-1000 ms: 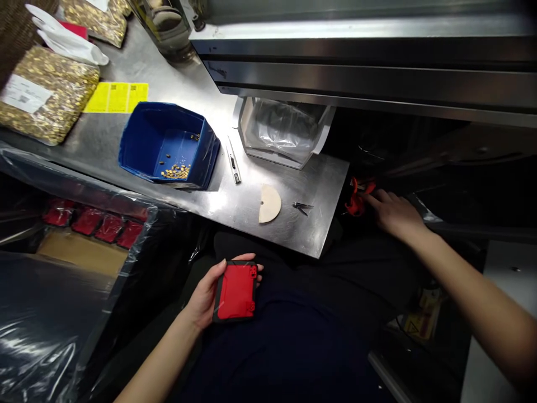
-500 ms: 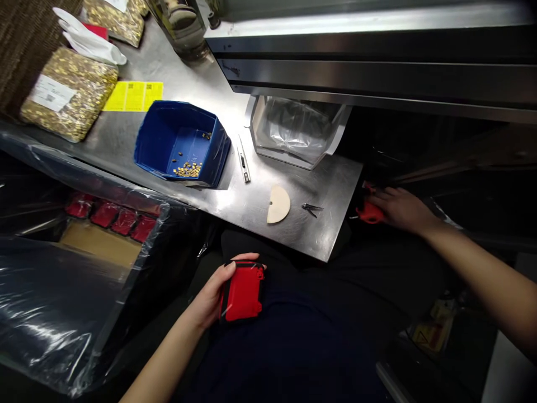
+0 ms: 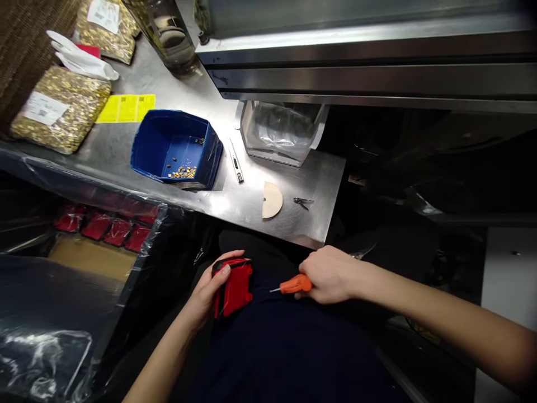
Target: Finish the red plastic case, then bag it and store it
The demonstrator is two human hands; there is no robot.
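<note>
A red and black plastic part [image 3: 237, 288] is in my left hand [image 3: 207, 290], with the thumb over its upper edge and the fingers behind it. My right hand [image 3: 329, 275] is closed round an orange-handled tool [image 3: 296, 284], whose thin metal tip points left toward the red part. Tip and part are apart, both above my lap. Past them on the metal table lie a pale half-round disc [image 3: 272, 200], small dark pliers [image 3: 302, 202] and a utility knife [image 3: 235, 161].
A blue bin [image 3: 176, 148] holds small brass pieces. Beside it stands a grey bin [image 3: 280, 131] with clear plastic. Bags of brass pieces [image 3: 62, 109] lie at the upper left. A plastic-lined box [image 3: 94, 254] with red parts is at the left; a metal frame [image 3: 356, 81] overhangs the table.
My right hand has come in from the far right with the orange tool, close to the red part. The red part has tilted in my left hand. The view has shifted slightly.
</note>
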